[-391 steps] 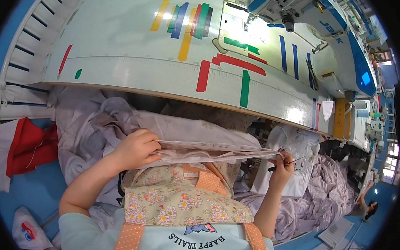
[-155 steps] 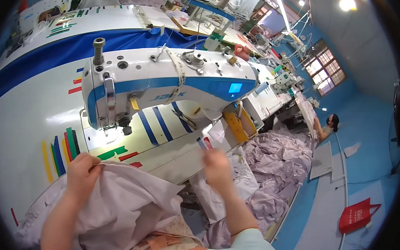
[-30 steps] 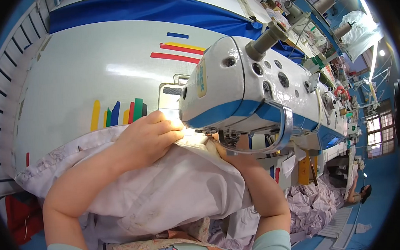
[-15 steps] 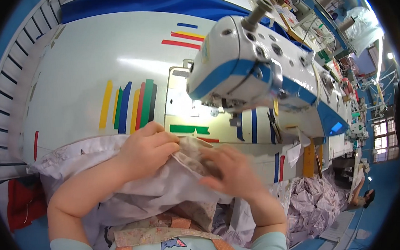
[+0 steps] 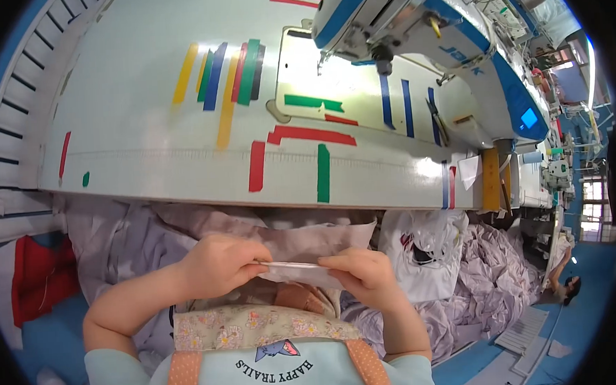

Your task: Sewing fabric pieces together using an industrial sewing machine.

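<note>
Just below the table's front edge, a pale pinkish fabric is stretched between my two hands, with a narrow folded edge running from one to the other. My left hand pinches the left end of this fold between thumb and fingers. At the other end my right hand grips it the same way. More of the pale cloth hangs from the table edge down toward my lap, partly behind my left forearm.
A white and blue sewing machine stands on the white table, which bears several coloured tape strips. Right of my hands are a white plastic bag and a crumpled lilac fabric heap. Red cloth lies at left. Another person is far right.
Both hands have brought the fabric off the tabletop to below its front edge. My right hand, blurred and loose before, now pinches the fold. The view has tilted down.
</note>
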Demonstrator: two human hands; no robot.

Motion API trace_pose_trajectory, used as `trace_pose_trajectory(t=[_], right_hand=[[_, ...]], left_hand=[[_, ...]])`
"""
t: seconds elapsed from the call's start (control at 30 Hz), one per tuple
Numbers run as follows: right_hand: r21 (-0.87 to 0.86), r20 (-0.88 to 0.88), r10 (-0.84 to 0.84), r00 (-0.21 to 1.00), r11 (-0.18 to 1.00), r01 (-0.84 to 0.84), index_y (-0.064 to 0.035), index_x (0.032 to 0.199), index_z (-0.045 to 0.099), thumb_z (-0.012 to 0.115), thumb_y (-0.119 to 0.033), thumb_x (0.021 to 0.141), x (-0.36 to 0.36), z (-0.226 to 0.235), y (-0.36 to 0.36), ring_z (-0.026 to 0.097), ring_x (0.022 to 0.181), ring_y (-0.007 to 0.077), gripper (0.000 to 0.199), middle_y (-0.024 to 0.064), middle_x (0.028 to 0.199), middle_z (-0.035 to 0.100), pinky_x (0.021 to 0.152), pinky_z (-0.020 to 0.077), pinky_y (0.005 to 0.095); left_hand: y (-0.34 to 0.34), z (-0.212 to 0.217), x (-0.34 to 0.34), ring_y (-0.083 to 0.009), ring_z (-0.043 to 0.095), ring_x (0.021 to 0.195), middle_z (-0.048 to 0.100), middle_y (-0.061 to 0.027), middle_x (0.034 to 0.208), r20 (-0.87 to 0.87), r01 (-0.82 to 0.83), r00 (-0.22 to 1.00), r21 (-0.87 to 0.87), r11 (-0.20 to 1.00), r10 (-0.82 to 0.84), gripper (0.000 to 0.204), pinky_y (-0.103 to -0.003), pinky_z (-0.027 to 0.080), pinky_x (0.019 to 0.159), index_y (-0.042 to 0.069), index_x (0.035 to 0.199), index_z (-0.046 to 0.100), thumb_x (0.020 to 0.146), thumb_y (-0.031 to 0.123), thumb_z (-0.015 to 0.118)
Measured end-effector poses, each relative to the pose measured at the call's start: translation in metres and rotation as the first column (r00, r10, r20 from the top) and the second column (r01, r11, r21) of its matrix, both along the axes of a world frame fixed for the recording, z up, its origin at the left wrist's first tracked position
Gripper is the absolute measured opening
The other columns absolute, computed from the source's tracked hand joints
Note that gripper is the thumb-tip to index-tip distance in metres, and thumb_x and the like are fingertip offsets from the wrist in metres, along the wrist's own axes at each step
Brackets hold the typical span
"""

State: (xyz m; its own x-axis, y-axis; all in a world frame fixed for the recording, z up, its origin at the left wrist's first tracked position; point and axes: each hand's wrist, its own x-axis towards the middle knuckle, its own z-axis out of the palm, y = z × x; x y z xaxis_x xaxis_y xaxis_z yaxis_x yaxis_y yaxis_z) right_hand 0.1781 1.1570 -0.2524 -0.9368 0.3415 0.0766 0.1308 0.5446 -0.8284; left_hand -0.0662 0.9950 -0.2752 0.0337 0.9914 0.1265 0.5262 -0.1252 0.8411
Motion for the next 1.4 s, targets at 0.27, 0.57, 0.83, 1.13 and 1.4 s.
trace_pose_trajectory(t=[0.27,0.57,0.83,1.13,1.4], right_hand=[[-0.14,-0.001,0.058,0.998,0.989,-0.057,-0.0078,0.101,0.073,0.073,0.003,0.075,0.004,-0.003,-0.015,0.064,0.074,0.0238,0.028,0.0068,0.084,0.067,0.063,0.0504,0.0313],[-0.143,0.05,0.057,0.997,0.989,-0.049,-0.0058,0.092,0.072,0.074,0.001,0.074,0.007,-0.005,-0.022,0.065,0.077,0.0242,0.019,0.0068,0.084,0.068,0.066,0.0517,0.0309],[-0.119,-0.001,-0.097,0.995,0.988,0.096,-0.0029,0.08,0.066,0.075,0.001,0.074,0.008,-0.012,-0.027,0.066,0.068,0.0203,0.012,0.0075,0.08,0.068,0.057,0.0507,0.0288],[-0.05,-0.057,-0.217,0.975,0.976,0.214,-0.0028,0.076,0.059,0.074,0.003,0.073,0.007,-0.017,-0.033,0.064,0.062,0.0201,0.017,0.0087,0.081,0.068,0.054,0.0507,0.0279],[0.156,-0.232,-0.171,0.958,0.965,0.211,-0.0035,0.077,0.055,0.071,0.007,0.069,-0.005,-0.017,-0.032,0.063,0.065,0.027,0.021,0.0099,0.081,0.065,0.054,0.0504,0.032]], left_hand=[[-0.027,0.001,0.004,-0.0285,0.067,0.074,0.069,-0.0096,0.083,0.122,0.017,0.993,-0.113,0.993,-0.003,0.014,-0.037,0.053,0.067,0.008,0.094,0.068,0.082,0.014,0.074],[-0.038,-0.005,0.006,-0.0282,0.065,0.071,0.067,-0.0088,0.08,0.099,0.026,0.995,0.0,1.0,-0.026,0.012,-0.037,0.052,0.063,0.007,0.085,0.067,0.078,0.013,0.076],[-0.039,-0.01,0.014,-0.0267,0.061,0.064,0.063,-0.0081,0.074,0.128,-0.127,0.985,0.076,0.989,0.116,0.016,-0.036,0.047,0.057,0.006,0.074,0.063,0.077,0.012,0.078],[-0.038,-0.015,0.023,-0.0282,0.059,0.064,0.059,-0.01,0.07,0.099,-0.299,0.948,-0.037,0.954,0.301,0.019,-0.038,0.045,0.057,0.003,0.075,0.06,0.079,0.011,0.077],[-0.023,-0.01,0.023,-0.031,0.064,0.074,0.064,-0.0116,0.082,-0.025,-0.357,0.933,0.019,0.934,0.358,0.017,-0.039,0.05,0.064,0.004,0.083,0.061,0.078,0.011,0.076]])
